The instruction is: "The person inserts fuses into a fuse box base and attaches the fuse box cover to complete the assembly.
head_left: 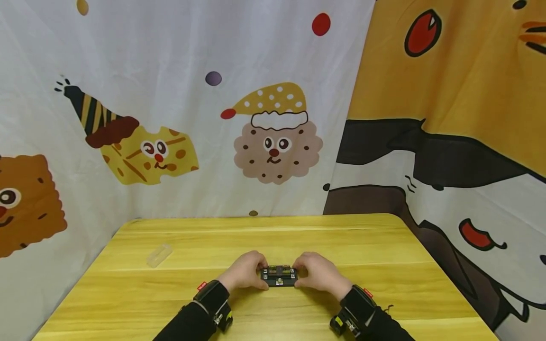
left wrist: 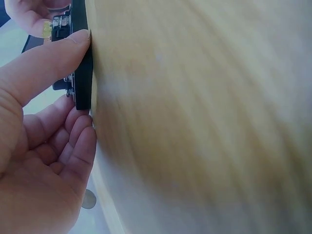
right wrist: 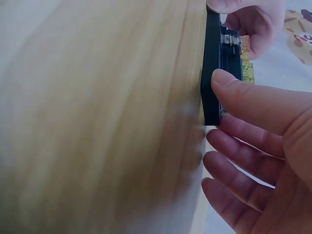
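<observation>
A small black fuse block (head_left: 279, 276) with metal screw terminals lies near the front middle of the table, its long side running left to right. Yellow and orange translucent pieces (right wrist: 247, 68) stand up from its top in the right wrist view. My left hand (head_left: 246, 272) holds the left end between thumb and fingers. At the other end, my right hand (head_left: 321, 274) grips it in the same way, thumb on the near side. In the left wrist view the black base (left wrist: 83, 73) sits right at the wooden surface.
A clear plastic cover (head_left: 159, 255) lies on the left of the yellow wood-grain table (head_left: 341, 237). Behind the table hangs a white curtain (head_left: 179, 57) with cartoon prints; another printed cloth (head_left: 469, 94) hangs on the right.
</observation>
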`<state>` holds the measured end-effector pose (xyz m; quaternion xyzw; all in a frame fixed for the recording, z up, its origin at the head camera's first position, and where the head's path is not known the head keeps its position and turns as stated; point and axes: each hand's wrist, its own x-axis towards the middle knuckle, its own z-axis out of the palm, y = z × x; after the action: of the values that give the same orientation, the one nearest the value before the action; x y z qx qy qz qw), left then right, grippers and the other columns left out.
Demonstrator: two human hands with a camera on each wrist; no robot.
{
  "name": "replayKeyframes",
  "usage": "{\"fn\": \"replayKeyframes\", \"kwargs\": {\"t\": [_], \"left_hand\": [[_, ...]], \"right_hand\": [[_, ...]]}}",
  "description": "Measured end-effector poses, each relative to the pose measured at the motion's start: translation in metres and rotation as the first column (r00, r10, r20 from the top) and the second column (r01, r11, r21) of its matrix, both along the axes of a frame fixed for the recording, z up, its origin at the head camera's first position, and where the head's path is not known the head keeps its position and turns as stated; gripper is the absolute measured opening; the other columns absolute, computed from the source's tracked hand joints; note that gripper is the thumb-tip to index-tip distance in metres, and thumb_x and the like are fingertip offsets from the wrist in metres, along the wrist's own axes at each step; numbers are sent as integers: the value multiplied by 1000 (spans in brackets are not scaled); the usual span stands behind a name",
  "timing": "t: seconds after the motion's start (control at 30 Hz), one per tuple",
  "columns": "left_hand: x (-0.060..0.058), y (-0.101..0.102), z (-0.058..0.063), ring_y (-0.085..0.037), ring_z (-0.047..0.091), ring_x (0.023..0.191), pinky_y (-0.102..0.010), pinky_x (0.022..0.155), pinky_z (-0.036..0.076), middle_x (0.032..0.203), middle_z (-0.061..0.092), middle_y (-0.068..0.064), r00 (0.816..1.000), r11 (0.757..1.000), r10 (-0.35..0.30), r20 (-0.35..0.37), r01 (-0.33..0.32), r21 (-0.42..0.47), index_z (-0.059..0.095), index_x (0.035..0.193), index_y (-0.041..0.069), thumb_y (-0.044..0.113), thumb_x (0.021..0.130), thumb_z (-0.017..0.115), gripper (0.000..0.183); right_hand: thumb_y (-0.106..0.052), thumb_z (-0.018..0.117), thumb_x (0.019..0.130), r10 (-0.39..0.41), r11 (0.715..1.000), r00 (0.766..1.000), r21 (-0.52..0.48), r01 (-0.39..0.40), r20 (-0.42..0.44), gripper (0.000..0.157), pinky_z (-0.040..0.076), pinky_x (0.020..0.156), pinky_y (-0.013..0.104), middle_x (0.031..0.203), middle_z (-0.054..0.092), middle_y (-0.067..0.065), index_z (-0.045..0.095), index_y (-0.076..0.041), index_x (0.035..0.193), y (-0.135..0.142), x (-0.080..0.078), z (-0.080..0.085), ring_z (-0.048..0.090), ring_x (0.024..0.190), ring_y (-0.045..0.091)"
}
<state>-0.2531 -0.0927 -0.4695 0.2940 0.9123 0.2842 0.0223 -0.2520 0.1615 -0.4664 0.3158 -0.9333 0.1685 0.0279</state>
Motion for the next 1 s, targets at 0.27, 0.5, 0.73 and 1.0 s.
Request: {"fn": "replayKeyframes", "kwargs": {"t": [0.27, 0.5, 0.73, 1.0], "left_hand": [[2, -1, 0, -10, 48, 76, -28, 72, 44, 87, 54, 0, 1000, 1000, 10, -20, -10, -15, 63, 94, 6, 27, 62, 86, 44], [8, -3, 2, -11, 49, 77, -30, 73, 45, 89, 55, 0, 998, 998, 15, -53, -17, -53, 65, 98, 5, 31, 63, 85, 47], [9, -18, 2, -18, 54, 84, -35, 77, 46, 93, 57, -5, 999, 1000, 30, -35, -30, 8, 65, 102, 1, 30, 68, 81, 47], [6, -53, 2, -22, 54, 81, -42, 75, 45, 89, 58, -8, 991, 992, 120, -64, -118, 41, 65, 98, -2, 23, 74, 77, 37]], "right_hand": [[-37, 79, 70, 13, 1000, 1000, -6, -13, 12, 40, 46, 79, 33, 95, 61, -6, 68, -15, 102, 0, -3, -1, 57, 90, 16], [-37, 79, 70, 17, 1000, 1000, 0, -17, -11, 41, 47, 79, 34, 95, 62, -5, 68, -15, 102, -2, -2, -3, 57, 90, 16], [-37, 79, 69, 4, 1000, 1000, 12, -4, -1, 41, 46, 80, 33, 96, 61, -6, 68, -15, 102, -1, -1, -2, 57, 91, 17], [-35, 80, 69, -6, 1000, 1000, 13, 6, 5, 40, 47, 78, 34, 96, 62, -5, 68, -15, 101, -2, 2, 2, 57, 91, 17]]}}
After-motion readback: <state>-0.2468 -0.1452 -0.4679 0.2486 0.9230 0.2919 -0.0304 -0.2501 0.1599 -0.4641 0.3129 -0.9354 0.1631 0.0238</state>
